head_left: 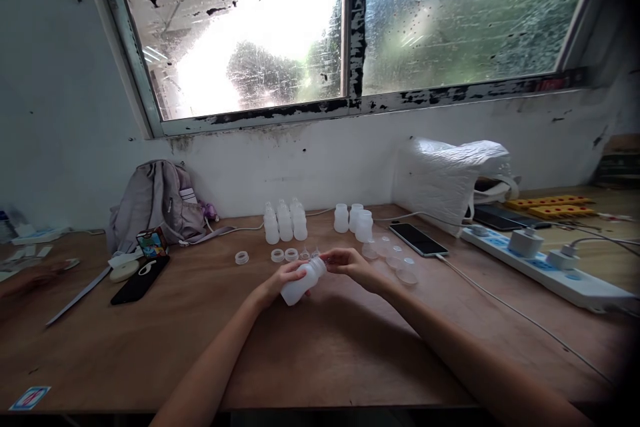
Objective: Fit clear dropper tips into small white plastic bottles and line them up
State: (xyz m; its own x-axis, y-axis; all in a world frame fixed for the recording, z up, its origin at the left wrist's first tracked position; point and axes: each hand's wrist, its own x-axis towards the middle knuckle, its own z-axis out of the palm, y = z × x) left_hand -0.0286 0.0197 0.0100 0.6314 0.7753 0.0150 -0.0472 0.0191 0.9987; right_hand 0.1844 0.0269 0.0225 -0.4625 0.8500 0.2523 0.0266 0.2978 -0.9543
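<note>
Tilted over the table is a translucent white baby bottle (298,285), its neck pointing up and right. My left hand (281,281) is closed around its body. At the neck end, the fingers of my right hand (350,265) are closed on the rim; whether a small part is between them I cannot make out. Just behind my hands lie several collar rings (277,255) and clear nipples (305,252). Farther back stand several bottles topped with nipples (285,220), and to their right, open bottles (341,218). Clear round caps (395,261) lie beside my right forearm.
To the right are a phone (419,239) on a cable, a white power strip (545,267) and a wrapped white package (440,177). At left sit a backpack (157,203), a black case (141,280) and a metal ruler (79,297). Another person's hand (37,279) rests at the far left.
</note>
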